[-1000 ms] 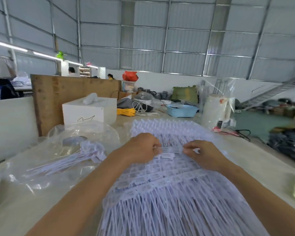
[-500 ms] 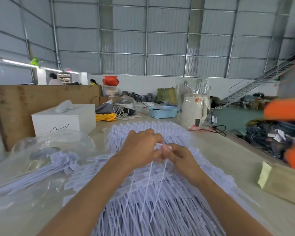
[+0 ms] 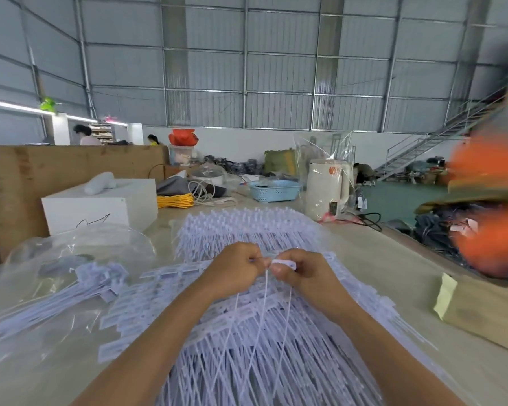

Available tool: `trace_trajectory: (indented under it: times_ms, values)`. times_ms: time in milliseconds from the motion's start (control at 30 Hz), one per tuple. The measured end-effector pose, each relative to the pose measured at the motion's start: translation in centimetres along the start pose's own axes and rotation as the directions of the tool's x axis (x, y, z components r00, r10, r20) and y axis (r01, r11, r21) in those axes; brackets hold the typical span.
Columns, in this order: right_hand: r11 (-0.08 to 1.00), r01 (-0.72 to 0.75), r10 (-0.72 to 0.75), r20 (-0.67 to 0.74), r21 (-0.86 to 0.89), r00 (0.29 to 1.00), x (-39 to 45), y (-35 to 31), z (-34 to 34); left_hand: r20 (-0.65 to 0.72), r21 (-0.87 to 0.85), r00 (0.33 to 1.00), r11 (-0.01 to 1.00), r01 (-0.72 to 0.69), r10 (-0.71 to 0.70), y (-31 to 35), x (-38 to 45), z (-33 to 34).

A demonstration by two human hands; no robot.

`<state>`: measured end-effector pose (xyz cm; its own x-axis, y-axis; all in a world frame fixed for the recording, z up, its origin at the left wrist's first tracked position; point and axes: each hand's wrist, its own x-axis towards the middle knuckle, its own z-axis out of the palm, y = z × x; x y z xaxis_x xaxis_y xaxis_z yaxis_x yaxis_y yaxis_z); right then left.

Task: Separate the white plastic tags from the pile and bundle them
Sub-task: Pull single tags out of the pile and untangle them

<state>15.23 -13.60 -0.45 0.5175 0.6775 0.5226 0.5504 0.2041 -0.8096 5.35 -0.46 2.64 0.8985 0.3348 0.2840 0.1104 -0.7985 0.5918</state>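
Note:
A big pile of white plastic tags (image 3: 255, 356) covers the table in front of me, their flat heads in rows and thin tails running toward me. My left hand (image 3: 235, 268) and my right hand (image 3: 299, 271) meet above the pile's middle. Both pinch a small strip of tags (image 3: 282, 263) by the heads, and a few thin tails hang down from it. A bundle of separated tags (image 3: 79, 288) lies to the left inside a clear plastic bag (image 3: 71, 259).
A white box (image 3: 100, 206) and a wooden board (image 3: 41, 183) stand at the back left. Yellow cord (image 3: 175, 200), a blue basket (image 3: 274, 190) and a white kettle (image 3: 327, 189) sit behind the pile. A cardboard piece (image 3: 481, 312) lies at the right edge.
My hands came together from slightly apart and lifted a strip of tags off the pile, so its tails now hang free. My view has shifted to the right.

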Motion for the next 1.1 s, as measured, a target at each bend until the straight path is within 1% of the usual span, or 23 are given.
trace_trajectory:
  times_ms: [67, 133, 200, 233, 300, 333, 367, 400, 467, 533, 600, 633, 667, 700, 733, 800, 833, 900, 933, 967, 1000, 1067, 1100]
  values:
    - [0.997, 0.031, -0.032, -0.017, -0.066, 0.999, 0.1, 0.1, 0.1, 0.007, -0.088, 0.999, 0.996, 0.033, -0.032, 0.3, 0.0, 0.2]
    - [0.986, 0.070, -0.078, -0.044, -0.152, 0.996, 0.3, 0.4, 0.3, 0.022, -0.213, 0.996, 0.973, 0.086, -0.083, 0.4, 0.0, 0.2]
    - [0.958, 0.148, -0.167, -0.058, -0.247, 0.984, 0.3, 0.5, 0.4, 0.040, -0.304, 0.989, 0.941, 0.149, -0.143, 0.6, 0.0, 0.0]
    - [0.923, 0.224, -0.252, -0.052, -0.314, 0.966, 0.3, 0.6, 0.4, 0.064, -0.357, 0.983, 0.915, 0.186, -0.175, 0.7, 0.0, 0.0]
    - [0.803, 0.384, -0.438, -0.015, -0.455, 0.899, 0.4, 0.8, 0.4, 0.141, -0.470, 0.963, 0.840, 0.270, -0.230, 1.1, 0.0, -0.1]
    - [0.762, 0.424, -0.487, -0.003, -0.489, 0.873, 0.5, 0.9, 0.4, 0.165, -0.497, 0.959, 0.820, 0.284, -0.232, 1.3, 0.0, -0.1]
    - [0.758, 0.434, -0.501, -0.010, -0.487, 0.865, 0.6, 0.9, 0.3, 0.169, -0.510, 0.960, 0.813, 0.280, -0.225, 1.4, -0.1, -0.2]
    - [0.782, 0.427, -0.493, -0.031, -0.454, 0.869, 0.7, 0.8, 0.2, 0.163, -0.521, 0.962, 0.809, 0.271, -0.218, 1.5, -0.1, -0.3]
    - [0.851, 0.371, -0.427, -0.080, -0.371, 0.901, 0.6, 0.5, 0.4, 0.142, -0.521, 0.968, 0.816, 0.250, -0.206, 1.7, -0.1, -0.5]
    - [0.932, 0.258, -0.294, -0.115, -0.255, 0.949, 0.6, 0.0, 0.9, 0.144, -0.497, 0.965, 0.826, 0.264, -0.221, 1.8, 0.0, -0.7]
    - [0.975, 0.123, -0.155, -0.170, -0.185, 0.973, 0.7, -0.5, 1.0, 0.191, -0.470, 0.961, 0.841, 0.269, -0.201, 2.0, 0.0, -1.1]
    - [0.984, 0.041, -0.083, -0.234, -0.175, 0.969, 0.9, -0.6, 0.6, 0.232, -0.462, 0.958, 0.848, 0.261, -0.168, 2.0, -0.1, -1.4]
    - [0.986, -0.052, 0.000, -0.319, -0.156, 0.948, 1.1, -0.6, -0.2, 0.267, -0.465, 0.955, 0.851, 0.244, -0.129, 1.9, -0.3, -1.6]
    - [0.985, -0.138, 0.086, -0.392, -0.107, 0.916, 1.3, -0.7, -1.2, 0.279, -0.466, 0.955, 0.856, 0.222, -0.096, 1.7, -0.5, -1.9]
    - [0.981, -0.192, 0.161, -0.421, -0.033, 0.893, 1.5, -1.0, -2.2, 0.266, -0.451, 0.961, 0.870, 0.198, -0.081, 1.6, -0.7, -2.2]
    - [0.962, -0.231, 0.269, -0.356, 0.145, 0.895, 2.1, -2.1, -3.5, 0.226, -0.365, 0.971, 0.917, 0.162, -0.082, 1.3, -0.9, -2.5]
    - [0.940, -0.244, 0.312, -0.307, 0.238, 0.899, 2.5, -2.9, -3.8, 0.236, -0.318, 0.967, 0.933, 0.166, -0.092, 1.2, -0.9, -2.4]
    - [0.850, -0.285, 0.394, -0.176, 0.444, 0.902, 3.3, -4.5, -4.0, 0.276, -0.244, 0.955, 0.953, 0.177, -0.106, 1.4, -0.9, -2.2]
    - [0.800, -0.320, 0.417, -0.086, 0.507, 0.905, 3.6, -5.2, -3.9, 0.286, -0.202, 0.952, 0.965, 0.169, -0.106, 1.4, -0.8, -2.1]
    - [0.782, -0.363, 0.419, 0.004, 0.506, 0.908, 3.8, -5.6, -3.7, 0.284, -0.160, 0.954, 0.976, 0.150, -0.100, 1.5, -0.7, -2.1]
    - [0.809, -0.405, 0.411, 0.081, 0.426, 0.908, 3.9, -5.6, -3.5, 0.272, -0.126, 0.959, 0.985, 0.122, -0.084, 1.5, -0.7, -2.3]
    - [0.901, -0.420, 0.394, 0.196, 0.113, 0.898, 3.9, -5.1, -2.3, 0.244, -0.084, 0.969, 0.995, 0.062, -0.040, 1.2, -0.6, -2.6]
    - [0.918, -0.397, 0.385, 0.232, 0.002, 0.893, 3.9, -4.6, -1.6, 0.225, -0.064, 0.974, 0.997, 0.035, -0.020, 0.9, -0.5, -2.7]
